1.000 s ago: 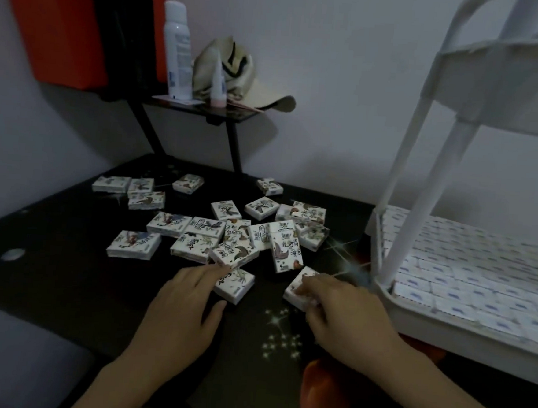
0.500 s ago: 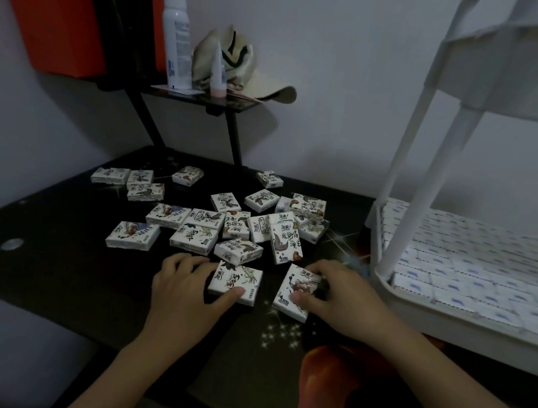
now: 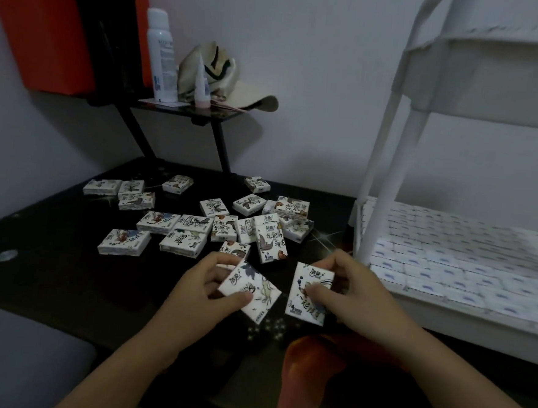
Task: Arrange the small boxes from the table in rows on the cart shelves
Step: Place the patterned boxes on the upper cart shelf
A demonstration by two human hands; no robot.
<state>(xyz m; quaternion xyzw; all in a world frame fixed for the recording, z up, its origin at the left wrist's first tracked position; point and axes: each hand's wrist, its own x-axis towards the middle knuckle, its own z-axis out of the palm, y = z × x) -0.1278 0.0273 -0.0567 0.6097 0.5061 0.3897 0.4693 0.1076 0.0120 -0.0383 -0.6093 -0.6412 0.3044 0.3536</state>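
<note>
Two hands, left hand (image 3: 198, 289) pinching flat printed box (image 3: 261, 294), right hand (image 3: 360, 293) gripping second box (image 3: 304, 278), glossy black table (image 3: 51, 252)

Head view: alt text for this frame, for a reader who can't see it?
The person's left hand grips one printed box and the right hand a second box over a dark table strewn with many more boxes. At right, the lower shelf of a white cart is filled with rows of white boxes.
</note>
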